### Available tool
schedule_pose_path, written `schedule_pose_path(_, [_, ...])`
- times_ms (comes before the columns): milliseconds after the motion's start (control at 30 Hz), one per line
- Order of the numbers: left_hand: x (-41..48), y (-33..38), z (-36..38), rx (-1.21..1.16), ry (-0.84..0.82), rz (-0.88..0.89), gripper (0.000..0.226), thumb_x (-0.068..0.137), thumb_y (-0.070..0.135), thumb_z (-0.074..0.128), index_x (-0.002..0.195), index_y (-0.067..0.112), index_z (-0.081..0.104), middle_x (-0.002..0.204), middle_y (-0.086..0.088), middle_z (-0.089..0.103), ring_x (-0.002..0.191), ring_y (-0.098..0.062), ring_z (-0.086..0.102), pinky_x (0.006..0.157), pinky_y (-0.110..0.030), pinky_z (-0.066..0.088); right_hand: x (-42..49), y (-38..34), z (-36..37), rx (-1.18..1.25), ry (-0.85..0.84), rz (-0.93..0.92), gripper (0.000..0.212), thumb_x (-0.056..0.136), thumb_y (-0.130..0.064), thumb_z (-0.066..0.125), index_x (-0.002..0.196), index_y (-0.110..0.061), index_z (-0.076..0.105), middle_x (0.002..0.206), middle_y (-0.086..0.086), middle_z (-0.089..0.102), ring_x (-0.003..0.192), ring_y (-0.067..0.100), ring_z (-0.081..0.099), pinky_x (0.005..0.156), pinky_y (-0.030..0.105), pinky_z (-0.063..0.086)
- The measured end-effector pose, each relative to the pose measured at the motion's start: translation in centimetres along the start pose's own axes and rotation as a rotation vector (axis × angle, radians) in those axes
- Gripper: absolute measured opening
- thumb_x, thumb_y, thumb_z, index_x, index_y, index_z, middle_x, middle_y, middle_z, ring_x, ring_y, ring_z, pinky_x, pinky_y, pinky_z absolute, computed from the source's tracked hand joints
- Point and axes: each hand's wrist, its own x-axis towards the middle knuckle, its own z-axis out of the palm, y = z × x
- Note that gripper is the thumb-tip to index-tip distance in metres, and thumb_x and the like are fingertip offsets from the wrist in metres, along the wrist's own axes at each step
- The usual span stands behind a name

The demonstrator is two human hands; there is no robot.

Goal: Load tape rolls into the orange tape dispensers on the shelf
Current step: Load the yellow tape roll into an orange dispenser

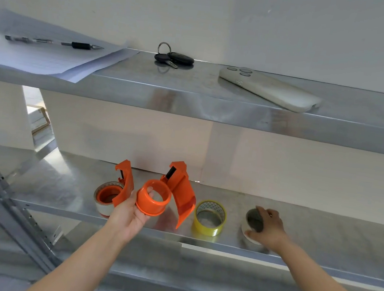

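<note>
On the lower metal shelf [321,224], my left hand [129,212] holds an empty orange tape dispenser [168,195] by its round hub, lifted just above the shelf edge, one fingertip showing inside the hub. To its left stands a second orange dispenser [118,189] with a clear tape roll [103,207] mounted on it. A yellow tape roll [210,217] lies flat just right of the held dispenser. Farther right, my right hand [266,227] is closed over a pale tape roll [254,228] that rests on the shelf.
The upper shelf [191,101] carries papers [40,54] with a pen [53,42] at the left, a bunch of keys [172,58] in the middle and a phone [269,89] in a pale case at the right. A perforated shelf upright [9,205] runs diagonally at lower left.
</note>
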Motion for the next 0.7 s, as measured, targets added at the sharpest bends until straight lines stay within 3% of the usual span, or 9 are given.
schedule_pose_path(100, [-0.2,0.1,0.1,0.003,-0.001,0.003,0.024,0.101,0.018,0.032,0.098,0.008,0.054,0.070,-0.006,0.076,0.065,-0.012,0.073,0.053,-0.034,0.060,0.3,0.3,0.0,-0.108,0.000,0.016,0.096,0.070,-0.052,0.068,0.147,-0.028,0.016,0.153,0.010,0.015,0.140,0.031,0.024,0.115,0.040,0.023])
schedule_pose_path(200, [-0.3,0.0,-0.1,-0.015,0.009,-0.006,0.022,0.100,0.018,0.033,0.099,0.009,0.053,0.069,-0.007,0.076,0.065,-0.012,0.073,0.058,-0.035,0.061,0.2,-1.4,-0.3,-0.220,0.018,-0.046,0.110,0.066,-0.063,0.065,0.148,-0.031,-0.001,0.159,0.005,-0.005,0.147,0.029,-0.005,0.118,0.048,0.000])
schedule_pose_path(367, [-0.5,0.2,0.3,-0.044,0.032,-0.019,0.020,0.100,0.018,0.035,0.100,0.010,0.053,0.065,-0.008,0.074,0.059,-0.012,0.072,0.051,-0.031,0.059,0.1,-7.3,1.5,-0.094,-0.114,-0.331,0.118,0.060,-0.060,0.074,0.148,-0.034,0.000,0.159,0.004,-0.011,0.147,0.028,-0.007,0.118,0.041,0.015])
schedule_pose_path(467, [-0.6,0.5,0.7,-0.047,0.041,-0.015,0.021,0.100,0.019,0.034,0.098,0.011,0.054,0.062,-0.006,0.073,0.057,-0.010,0.071,0.057,-0.029,0.061,0.3,-9.7,3.8,-0.147,-0.188,-0.344,0.120,0.058,-0.061,0.073,0.148,-0.034,-0.001,0.159,0.004,-0.008,0.147,0.030,-0.004,0.117,0.043,0.018])
schedule_pose_path(600, [-0.6,0.8,1.1,-0.063,0.068,-0.002,0.018,0.100,0.016,0.036,0.095,0.011,0.052,0.062,-0.008,0.073,0.058,-0.012,0.072,0.063,-0.031,0.059,0.7,-10.6,5.2,-0.192,-0.095,-0.326,0.101,0.068,-0.046,0.067,0.149,-0.025,0.009,0.156,0.008,0.012,0.142,0.033,0.015,0.112,0.041,0.030])
schedule_pose_path(700, [-0.7,0.9,1.3,-0.075,0.078,-0.001,0.015,0.099,0.014,0.038,0.095,0.010,0.051,0.061,-0.009,0.073,0.057,-0.013,0.072,0.062,-0.032,0.059,0.8,-11.0,4.5,-0.056,-0.049,-0.281,0.096,0.069,-0.043,0.069,0.147,-0.020,0.020,0.150,0.010,0.025,0.137,0.032,0.025,0.109,0.037,0.032])
